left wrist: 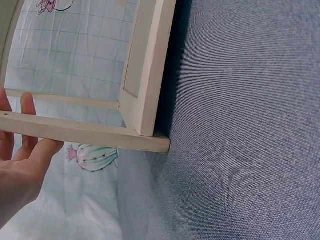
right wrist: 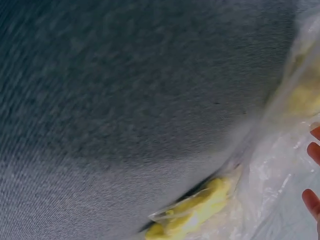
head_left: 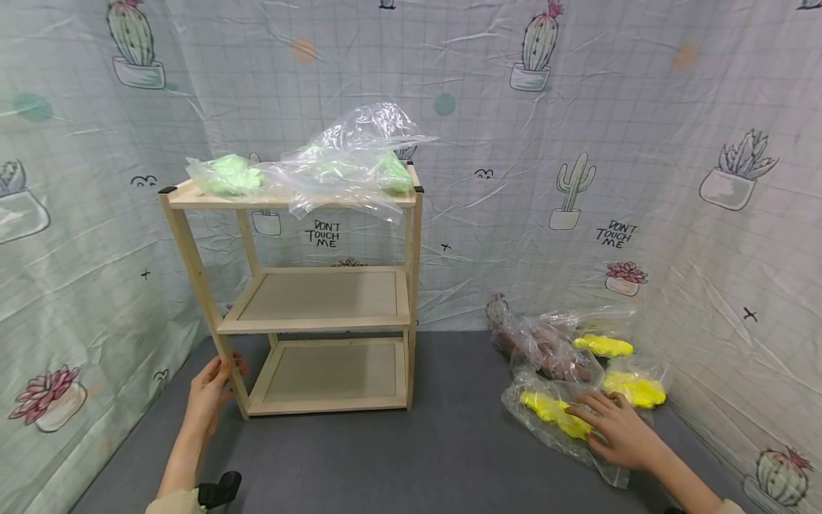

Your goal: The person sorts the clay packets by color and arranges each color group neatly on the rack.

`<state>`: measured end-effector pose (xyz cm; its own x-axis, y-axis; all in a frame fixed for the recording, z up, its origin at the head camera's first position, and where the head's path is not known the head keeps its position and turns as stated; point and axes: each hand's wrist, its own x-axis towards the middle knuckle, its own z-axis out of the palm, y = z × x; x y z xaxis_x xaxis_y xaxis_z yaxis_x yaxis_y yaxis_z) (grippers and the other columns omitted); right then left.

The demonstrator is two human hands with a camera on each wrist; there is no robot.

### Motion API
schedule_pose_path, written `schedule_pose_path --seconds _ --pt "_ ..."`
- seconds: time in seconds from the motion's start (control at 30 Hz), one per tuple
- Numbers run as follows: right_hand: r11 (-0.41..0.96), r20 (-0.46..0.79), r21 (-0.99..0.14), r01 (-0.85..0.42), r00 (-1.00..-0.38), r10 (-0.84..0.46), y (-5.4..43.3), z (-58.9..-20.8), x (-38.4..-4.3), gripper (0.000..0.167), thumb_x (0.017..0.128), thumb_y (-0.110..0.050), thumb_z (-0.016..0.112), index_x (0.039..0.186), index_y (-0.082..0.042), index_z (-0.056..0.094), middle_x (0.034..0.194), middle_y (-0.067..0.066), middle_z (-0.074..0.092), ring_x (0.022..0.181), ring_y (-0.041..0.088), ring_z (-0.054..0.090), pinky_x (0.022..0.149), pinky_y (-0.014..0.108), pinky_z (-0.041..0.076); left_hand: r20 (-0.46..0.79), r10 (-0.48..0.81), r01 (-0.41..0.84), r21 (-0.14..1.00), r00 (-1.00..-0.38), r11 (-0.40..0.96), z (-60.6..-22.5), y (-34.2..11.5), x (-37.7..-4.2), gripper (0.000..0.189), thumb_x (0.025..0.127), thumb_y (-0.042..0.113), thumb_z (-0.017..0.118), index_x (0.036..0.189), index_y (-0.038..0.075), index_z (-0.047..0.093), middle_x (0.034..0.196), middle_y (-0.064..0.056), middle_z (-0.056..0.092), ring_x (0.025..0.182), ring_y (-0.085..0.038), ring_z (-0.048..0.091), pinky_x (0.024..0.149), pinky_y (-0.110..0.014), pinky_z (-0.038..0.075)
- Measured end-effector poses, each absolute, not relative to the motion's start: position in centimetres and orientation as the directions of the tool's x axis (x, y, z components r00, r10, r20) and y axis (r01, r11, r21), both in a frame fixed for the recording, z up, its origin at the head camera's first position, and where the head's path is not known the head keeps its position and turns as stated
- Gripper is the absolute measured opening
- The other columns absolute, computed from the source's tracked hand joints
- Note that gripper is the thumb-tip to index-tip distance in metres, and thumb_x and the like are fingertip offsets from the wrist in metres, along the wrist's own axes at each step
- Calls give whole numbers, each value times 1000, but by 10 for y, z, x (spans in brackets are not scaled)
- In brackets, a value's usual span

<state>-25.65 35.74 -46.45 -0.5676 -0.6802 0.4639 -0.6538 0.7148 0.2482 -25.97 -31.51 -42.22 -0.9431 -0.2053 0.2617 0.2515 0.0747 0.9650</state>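
Note:
A wooden three-tier shelf [head_left: 312,326] stands on the grey surface at the left. My left hand [head_left: 210,383] grips its front left post [left wrist: 95,131] low down, with fingers on one side and thumb on the other. On the right, my right hand [head_left: 618,430] is over a clear plastic bag [head_left: 552,435] holding a lumpy yellow mass [head_left: 557,412]. Its fingers are spread and loosely bent, with fingertips right at the yellow mass in the head view. The right wrist view catches only some fingertips [right wrist: 311,200] at its edge, beside the plastic.
Bags with pale green lumps [head_left: 232,175] lie on the top tier, plastic draping over its front edge. Behind my right hand are a bag of brownish-red lumps [head_left: 557,357] and more yellow ones [head_left: 636,389]. Cactus-print sheeting [head_left: 488,235] walls the back and sides.

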Motion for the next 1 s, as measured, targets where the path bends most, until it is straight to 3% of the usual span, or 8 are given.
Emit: schedule_pose_path --seconds 0.23,0.53,0.67,0.83,1.0 --pt "710 426 238 -662 -586 -689 361 -473 -258 60 64 -42 74 119 -27 57 116 4 57 103 21 51 73 52 37 272 -195 267 962 -942 49 -423 -315 -260 26 92 33 40 109 18 54 85 20 62 84 5 58 66 -14 43" --pt "742 404 199 -640 -636 -657 362 -481 -260 62 70 -50 68 125 -29 51 121 4 56 102 22 56 75 58 36 261 -195 254 965 -946 58 -422 -315 -260 32 93 34 40 113 12 51 86 20 62 85 6 58 66 -14 43" --pt "744 412 184 -642 -637 -651 358 -483 -259 62 70 -49 69 126 -28 50 117 4 59 100 20 56 76 52 35 267 -190 263 964 -945 47 -421 -315 -260 31 93 32 40 113 11 51 87 19 62 84 6 58 66 -15 44" --pt "738 435 175 -651 -621 -652 350 -484 -258 62 68 -43 72 124 -25 52 110 -1 59 94 15 56 71 38 33 273 -189 269 962 -943 45 -421 -315 -261 24 93 32 40 108 20 53 86 20 62 84 6 58 66 -15 44" --pt "737 443 164 -656 -619 -649 344 -485 -257 63 65 -36 76 122 -25 54 106 -5 58 90 13 53 67 32 31 267 -195 263 964 -944 45 -421 -314 -260 18 93 32 40 104 27 54 87 20 61 84 6 58 66 -16 44"
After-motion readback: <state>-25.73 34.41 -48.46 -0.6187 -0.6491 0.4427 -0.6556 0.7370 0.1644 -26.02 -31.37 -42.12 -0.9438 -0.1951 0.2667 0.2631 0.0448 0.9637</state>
